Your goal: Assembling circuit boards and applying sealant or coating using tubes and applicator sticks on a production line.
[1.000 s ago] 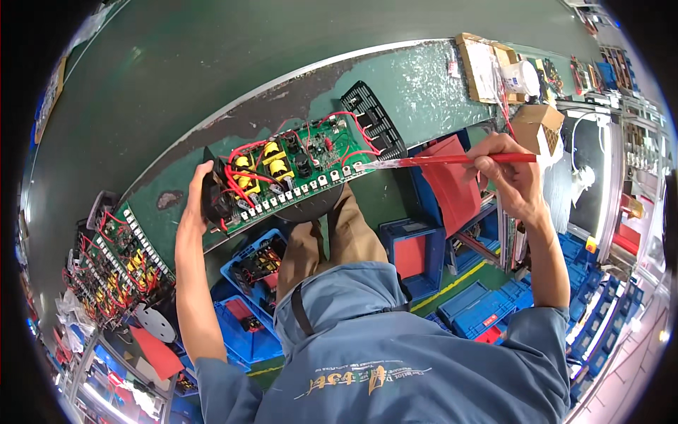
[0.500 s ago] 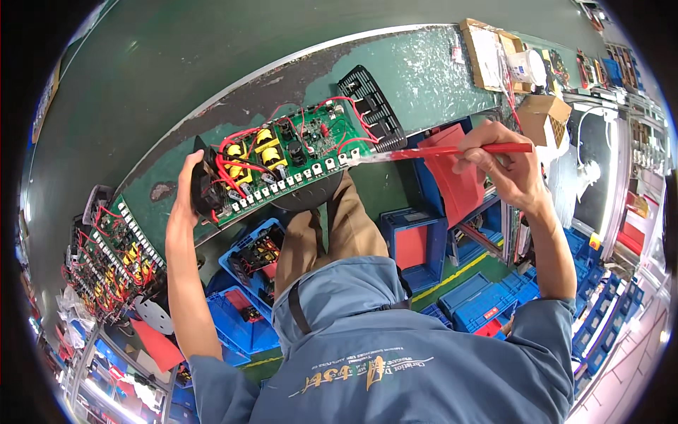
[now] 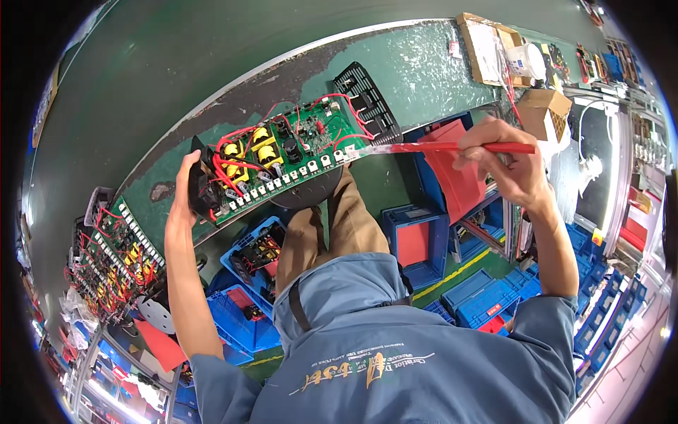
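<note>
The left hand [image 3: 185,194] grips the left end of a green circuit board [image 3: 282,166], fingers closed around the black part at that edge, and holds it tilted over the near edge of the green desk [image 3: 424,67]. The board's long axis runs from lower left up to the right, its face with yellow coils and red wires turned toward the camera. The right hand [image 3: 505,166] is closed in a pinch around a red-handled brush [image 3: 452,148], held much like a pen. The brush lies nearly level, its handle pointing right past the fingers and its pale tip pointing left, touching or just beside the board's right end. So the board lies to the left of the right hand, with the brush roughly in line with the board's long axis, and the left hand is at the far end from the tip. A black ribbed grille [image 3: 367,102] lies on the desk just behind the board's right end. Blue bins [image 3: 417,237] sit below, around the person's knees.
</note>
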The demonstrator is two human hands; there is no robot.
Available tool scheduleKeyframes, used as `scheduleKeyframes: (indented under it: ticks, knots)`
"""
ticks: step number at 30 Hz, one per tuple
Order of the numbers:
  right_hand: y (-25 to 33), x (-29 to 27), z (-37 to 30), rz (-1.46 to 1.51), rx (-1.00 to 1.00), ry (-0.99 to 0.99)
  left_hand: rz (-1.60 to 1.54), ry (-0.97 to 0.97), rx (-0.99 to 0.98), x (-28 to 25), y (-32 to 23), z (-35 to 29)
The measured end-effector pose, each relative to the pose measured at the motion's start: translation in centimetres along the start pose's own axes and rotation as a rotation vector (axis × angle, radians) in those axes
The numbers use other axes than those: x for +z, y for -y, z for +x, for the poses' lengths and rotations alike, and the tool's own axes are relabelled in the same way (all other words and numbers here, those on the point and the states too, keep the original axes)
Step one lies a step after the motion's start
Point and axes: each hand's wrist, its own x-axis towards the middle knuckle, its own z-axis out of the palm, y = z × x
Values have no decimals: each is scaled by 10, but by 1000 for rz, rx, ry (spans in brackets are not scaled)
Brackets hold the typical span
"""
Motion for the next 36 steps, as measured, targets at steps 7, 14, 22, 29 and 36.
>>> scheduleKeyframes:
  ticks: [7, 14, 22, 29, 36]
  knots:
    - [0, -1, 4, -64, -167, -17, -9, -14, 13, -5, 1, 5]
    - [4, 10, 19, -238, -240, -13, -2, -37, 29, -4, 1, 3]
    - [4, 14, 14, -74, -130, 19, -2, -3, -25, -8, 0, 5]
    - [4, 12, 15, -96, -157, -27, -19, -19, -16, -5, -1, 3]
    - [2, 22, 19, -123, -158, 23, -1, -76, -25, 11, -5, -5]
